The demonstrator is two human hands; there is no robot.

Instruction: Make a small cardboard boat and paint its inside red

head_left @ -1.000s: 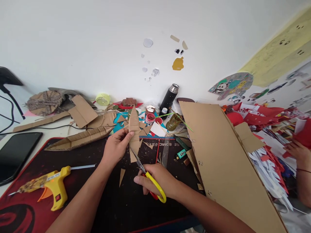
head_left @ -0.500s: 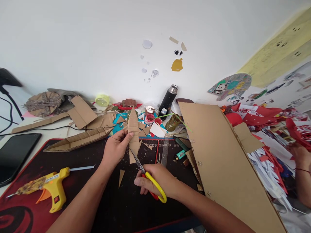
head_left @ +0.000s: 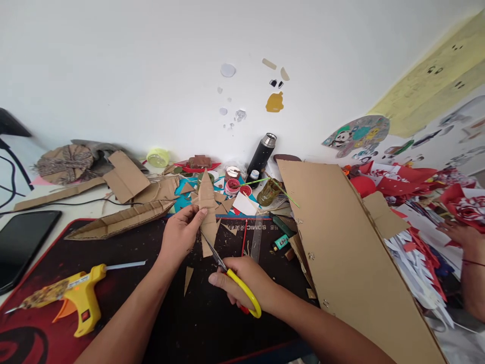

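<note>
My left hand (head_left: 184, 228) pinches a narrow, pointed cardboard strip (head_left: 206, 194) at its left edge, thumb on top. The strip stands point upward over the black mat (head_left: 159, 323). My right hand (head_left: 242, 283) is closed round the handles of yellow-handled scissors (head_left: 248, 290). The scissor blades lie along the strip's lower left edge, below my left thumb. Part of the red inner handle is hidden by my fingers. A cardboard offcut triangle (head_left: 188, 279) lies on the mat below the strip. To the left is a boat-shaped cardboard piece (head_left: 121, 222).
A yellow glue gun (head_left: 81, 298) and a black phone (head_left: 26, 247) lie left. A large cardboard sheet (head_left: 341, 227) leans over the right side. Paint pots (head_left: 232, 186) and a black thermos (head_left: 261, 154) stand at the back. Another person's hand (head_left: 460, 235) touches red paper at far right.
The scissor handles have come closer together and the blades look more closed at the strip's lower edge. My left hand holds the strip almost unmoved. The whole view has shifted slightly.
</note>
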